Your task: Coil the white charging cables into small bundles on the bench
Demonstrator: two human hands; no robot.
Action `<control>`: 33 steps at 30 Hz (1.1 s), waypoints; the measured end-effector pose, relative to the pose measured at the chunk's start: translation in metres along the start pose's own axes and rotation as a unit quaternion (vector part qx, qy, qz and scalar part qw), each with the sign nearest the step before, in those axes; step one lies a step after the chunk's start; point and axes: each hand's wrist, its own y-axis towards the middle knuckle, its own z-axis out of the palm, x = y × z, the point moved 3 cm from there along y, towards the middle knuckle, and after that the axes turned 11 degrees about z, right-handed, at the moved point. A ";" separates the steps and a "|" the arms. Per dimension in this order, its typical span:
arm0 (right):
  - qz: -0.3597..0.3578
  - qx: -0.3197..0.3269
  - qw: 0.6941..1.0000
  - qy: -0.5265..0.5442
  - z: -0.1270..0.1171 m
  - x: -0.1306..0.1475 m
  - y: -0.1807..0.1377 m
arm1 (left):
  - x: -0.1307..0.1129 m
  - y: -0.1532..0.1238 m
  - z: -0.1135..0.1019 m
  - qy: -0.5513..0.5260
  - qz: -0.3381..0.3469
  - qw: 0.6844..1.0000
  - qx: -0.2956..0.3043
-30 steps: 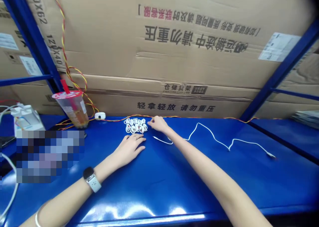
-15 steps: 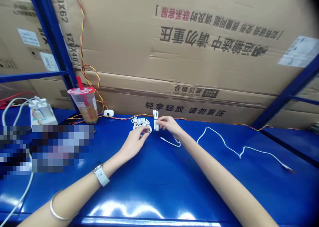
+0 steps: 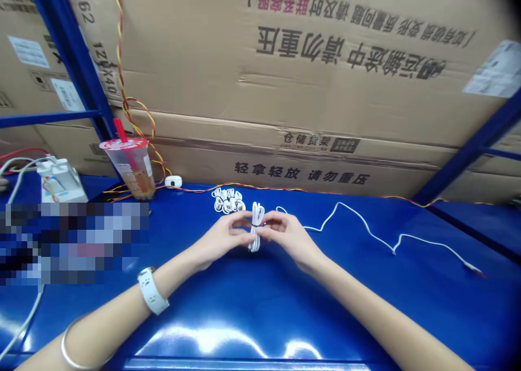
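A coiled white cable bundle (image 3: 256, 225) stands upright between both hands above the blue table (image 3: 252, 300). My left hand (image 3: 226, 236) pinches its middle from the left. My right hand (image 3: 285, 234) pinches it from the right. Behind them lies a small pile of several more coiled white cables (image 3: 228, 200). A long uncoiled white cable (image 3: 368, 231) snakes across the table to the right.
A plastic drink cup with a red lid and straw (image 3: 131, 167) stands at the back left beside a blue shelf post (image 3: 71, 56). Large cardboard boxes (image 3: 293, 77) form the back wall. A red-yellow twisted wire (image 3: 134, 107) and a white charger block (image 3: 57, 181) lie left.
My right hand picked one coiled cable from the pile and brought it nearer to me. My left hand rose from the table and took hold of the same bundle.
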 end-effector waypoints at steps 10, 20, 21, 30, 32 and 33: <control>-0.046 -0.045 0.997 -0.036 -0.004 0.002 -0.005 | -0.008 -0.002 0.005 0.001 0.013 0.998 0.061; -0.090 -0.046 0.985 -0.140 -0.004 0.012 -0.011 | -0.014 -0.002 0.000 0.006 0.020 0.999 0.034; -0.089 -0.046 0.985 -0.143 -0.004 0.012 -0.011 | -0.014 -0.002 0.000 0.001 0.019 0.999 0.030; -0.107 -0.044 0.979 -0.169 -0.002 0.011 -0.013 | -0.012 -0.003 -0.002 -0.027 -0.010 0.999 0.025; -0.113 -0.047 0.977 -0.174 -0.001 0.013 -0.014 | -0.013 -0.002 -0.003 -0.026 -0.003 0.999 0.022; -0.115 -0.049 0.976 -0.176 -0.001 0.014 -0.015 | -0.014 -0.002 -0.003 -0.027 -0.002 0.999 0.022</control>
